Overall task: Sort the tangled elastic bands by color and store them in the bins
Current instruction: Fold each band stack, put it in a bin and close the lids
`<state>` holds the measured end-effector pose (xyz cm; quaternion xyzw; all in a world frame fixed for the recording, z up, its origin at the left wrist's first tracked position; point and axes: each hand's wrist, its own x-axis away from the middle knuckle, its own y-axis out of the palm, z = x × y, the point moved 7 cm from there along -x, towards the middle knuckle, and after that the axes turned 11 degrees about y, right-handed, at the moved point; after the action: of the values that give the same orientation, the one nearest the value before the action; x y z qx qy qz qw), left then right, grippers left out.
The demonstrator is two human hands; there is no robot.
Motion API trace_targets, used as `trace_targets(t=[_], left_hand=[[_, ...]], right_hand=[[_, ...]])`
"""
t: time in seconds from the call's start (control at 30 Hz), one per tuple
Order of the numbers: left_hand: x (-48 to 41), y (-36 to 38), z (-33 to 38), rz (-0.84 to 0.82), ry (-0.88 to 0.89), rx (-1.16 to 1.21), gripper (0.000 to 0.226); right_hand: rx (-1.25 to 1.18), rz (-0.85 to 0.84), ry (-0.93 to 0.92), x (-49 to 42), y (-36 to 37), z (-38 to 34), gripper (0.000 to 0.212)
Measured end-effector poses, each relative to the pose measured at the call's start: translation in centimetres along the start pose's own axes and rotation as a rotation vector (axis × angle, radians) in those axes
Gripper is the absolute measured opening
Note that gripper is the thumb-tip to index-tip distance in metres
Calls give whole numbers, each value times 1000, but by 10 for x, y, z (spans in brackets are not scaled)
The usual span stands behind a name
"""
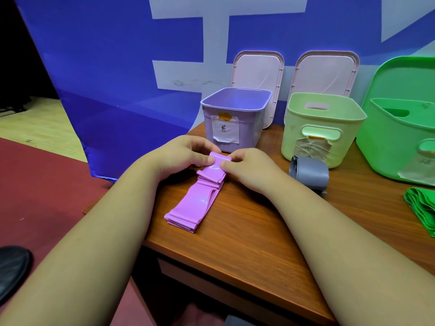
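Observation:
A stack of flat pink elastic bands lies on the wooden table, its far end folded over. My left hand and my right hand both pinch that folded far end between thumb and fingers. Just behind my hands stands a purple bin with a paper label. To its right are a pale yellow-green bin and a bright green bin, both labelled. A grey band bundle lies in front of the yellow-green bin. Green bands lie at the right edge.
Two pale pink lids lean upright against the blue backdrop behind the bins. The table's left corner and front edge are close to my forearms. A red floor lies to the left, with a dark shoe at the lower left.

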<state>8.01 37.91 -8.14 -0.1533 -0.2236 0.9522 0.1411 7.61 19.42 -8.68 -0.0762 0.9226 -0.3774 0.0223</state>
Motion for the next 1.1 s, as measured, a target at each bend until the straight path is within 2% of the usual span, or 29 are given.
trace_targets(t=[0.1, 0.17, 0.27, 0.4, 0.5, 0.57, 0.63, 0.73, 0.87, 1.0, 1.1], left_hand=[[1, -1, -6, -17, -33, 84, 35], [5, 4, -5, -87, -64, 152, 43], [6, 8, -1, -138, -70, 77, 36], [-2, 4, 2, -23, -5, -65, 6], [-10, -3, 2, 90, 69, -166, 9], [-13, -5, 3, 133, 105, -214, 21], [-13, -5, 6, 156, 122, -235, 27], [-9, -6, 6, 143, 108, -198, 20], [2, -11, 1, 81, 61, -111, 19], [8, -7, -1, -15, 32, -56, 27], [8, -8, -4, -20, 29, 10, 36]], right_hand=[[5, 12, -8, -2, -1, -1, 17], [0, 49, -22, -2, -4, -3, 14], [-95, 169, -37, -9, -12, -4, 10], [-136, 288, -112, -12, -19, -13, 11], [-126, 330, -181, -10, -19, -20, 16], [-142, 337, -226, -6, -21, -26, 21], [-107, 318, -260, 0, -21, -29, 24], [-58, 278, -301, 10, -18, -33, 27], [19, 142, -331, 24, -8, -37, 34], [83, 3, -345, 34, 1, -38, 39], [125, -73, -347, 37, 5, -35, 39]])
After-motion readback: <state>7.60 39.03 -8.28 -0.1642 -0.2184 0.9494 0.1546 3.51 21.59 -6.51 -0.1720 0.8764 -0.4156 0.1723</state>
